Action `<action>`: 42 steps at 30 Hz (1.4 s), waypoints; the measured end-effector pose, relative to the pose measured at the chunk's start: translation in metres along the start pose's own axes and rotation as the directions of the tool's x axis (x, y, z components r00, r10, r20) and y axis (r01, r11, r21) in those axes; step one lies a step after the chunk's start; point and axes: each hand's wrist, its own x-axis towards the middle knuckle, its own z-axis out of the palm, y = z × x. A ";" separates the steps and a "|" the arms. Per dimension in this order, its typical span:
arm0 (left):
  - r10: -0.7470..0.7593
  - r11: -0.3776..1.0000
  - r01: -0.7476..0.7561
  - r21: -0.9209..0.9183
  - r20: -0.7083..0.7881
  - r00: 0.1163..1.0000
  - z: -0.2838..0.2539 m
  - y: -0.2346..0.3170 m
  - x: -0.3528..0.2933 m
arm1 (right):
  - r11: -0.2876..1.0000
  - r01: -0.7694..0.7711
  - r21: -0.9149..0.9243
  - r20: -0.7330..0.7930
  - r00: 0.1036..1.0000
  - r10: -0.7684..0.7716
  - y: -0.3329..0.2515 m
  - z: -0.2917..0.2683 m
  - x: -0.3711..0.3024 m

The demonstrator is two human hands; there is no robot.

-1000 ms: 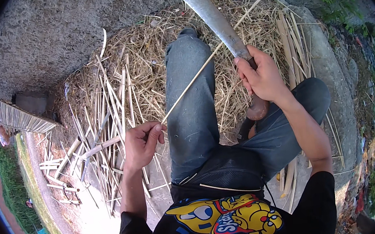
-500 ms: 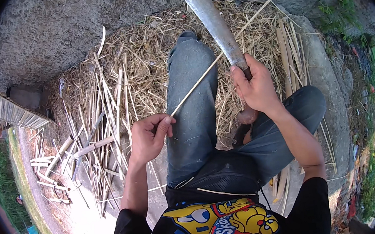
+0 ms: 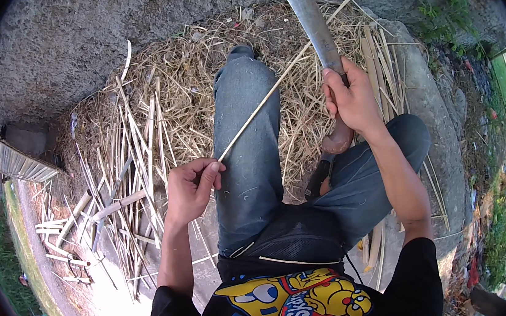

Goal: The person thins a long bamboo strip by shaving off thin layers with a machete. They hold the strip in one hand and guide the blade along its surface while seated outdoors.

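Left hand (image 3: 191,189) pinches a strip (image 3: 249,121); right hand (image 3: 351,98), wrapped round a knife (image 3: 307,13), has shifted toward the strip's 1 o'clock end, lengthening the stretch between.

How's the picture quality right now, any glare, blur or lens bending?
Head view: glare washes out the pale ground at lower left; head view: the path at left bows along the dark, rounded rim; head view: the thin strip and machete blade look fairly sharp, the blade cut off by the top edge.
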 end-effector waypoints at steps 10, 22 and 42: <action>0.045 0.999 -0.044 0.030 -0.023 0.999 0.001 -0.003 0.000 | 0.892 0.284 -0.351 0.290 0.939 -0.185 0.008 0.032 -0.035; 0.015 0.999 -0.015 -0.030 0.016 1.000 0.014 0.009 0.012 | 0.935 0.290 -0.206 0.396 0.898 -0.191 0.019 0.067 -0.070; -0.018 0.864 0.056 -0.501 0.081 0.997 0.005 0.007 0.010 | 0.956 0.286 -0.069 0.382 0.893 -0.240 0.013 0.059 -0.068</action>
